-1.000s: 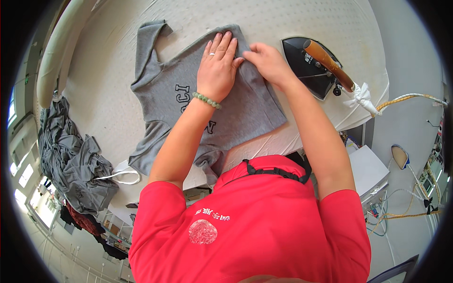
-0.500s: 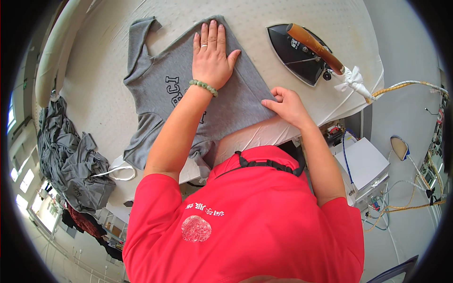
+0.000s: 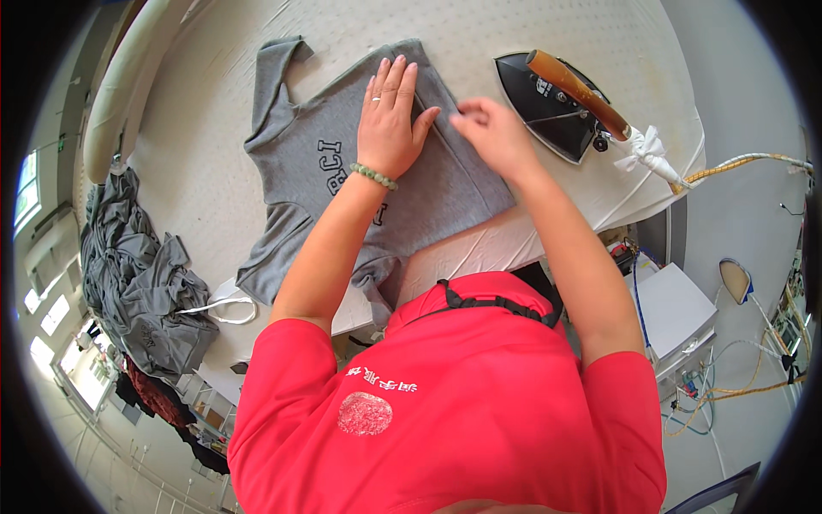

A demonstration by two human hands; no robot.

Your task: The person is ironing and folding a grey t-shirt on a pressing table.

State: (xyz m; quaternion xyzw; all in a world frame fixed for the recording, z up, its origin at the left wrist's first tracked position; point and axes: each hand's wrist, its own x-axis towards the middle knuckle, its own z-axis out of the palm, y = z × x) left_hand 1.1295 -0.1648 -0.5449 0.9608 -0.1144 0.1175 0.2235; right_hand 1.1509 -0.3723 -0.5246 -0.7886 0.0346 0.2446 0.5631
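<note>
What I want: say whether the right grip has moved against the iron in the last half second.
Yes: against the black iron, the right grip has moved up and left in the picture, along the gray garment.

Left hand (image 3: 390,133) flat on grey shirt (image 3: 437,193); right hand (image 3: 499,137) between shirt edge and iron (image 3: 548,111).

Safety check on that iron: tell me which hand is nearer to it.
Right. The right hand is just left of the iron, close to its black base; the left hand lies flat on the shirt, farther left.
</note>
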